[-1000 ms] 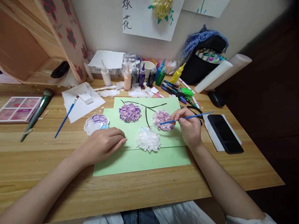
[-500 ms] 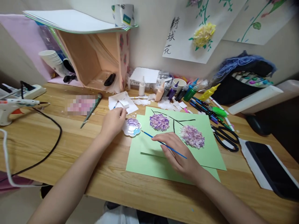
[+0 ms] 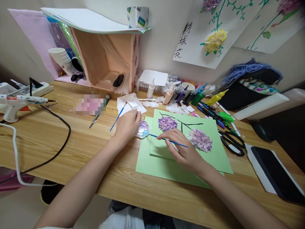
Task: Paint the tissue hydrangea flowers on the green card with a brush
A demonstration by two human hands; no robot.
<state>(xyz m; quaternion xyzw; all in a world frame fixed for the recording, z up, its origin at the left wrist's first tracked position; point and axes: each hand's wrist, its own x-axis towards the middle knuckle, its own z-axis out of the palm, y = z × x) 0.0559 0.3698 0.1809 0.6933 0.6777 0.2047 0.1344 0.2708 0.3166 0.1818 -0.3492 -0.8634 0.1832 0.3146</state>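
Here, right hand (image 3: 184, 151): frame centre, pinching slim blue paintbrush (image 3: 172, 142)
Left hand (image 3: 128, 124): at scalloped white plastic palette (image 3: 144, 129), grip unclear

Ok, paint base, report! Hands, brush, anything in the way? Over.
Right hand: gripping blue brush, tip at palette edge. Left hand: hiding part of palette, contact unclear. Nothing seen blocking brush tip.

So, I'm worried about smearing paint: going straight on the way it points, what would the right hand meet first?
Probably the paint palette; the brush in the right hand points at its rim, though whether the tip touches is unclear.
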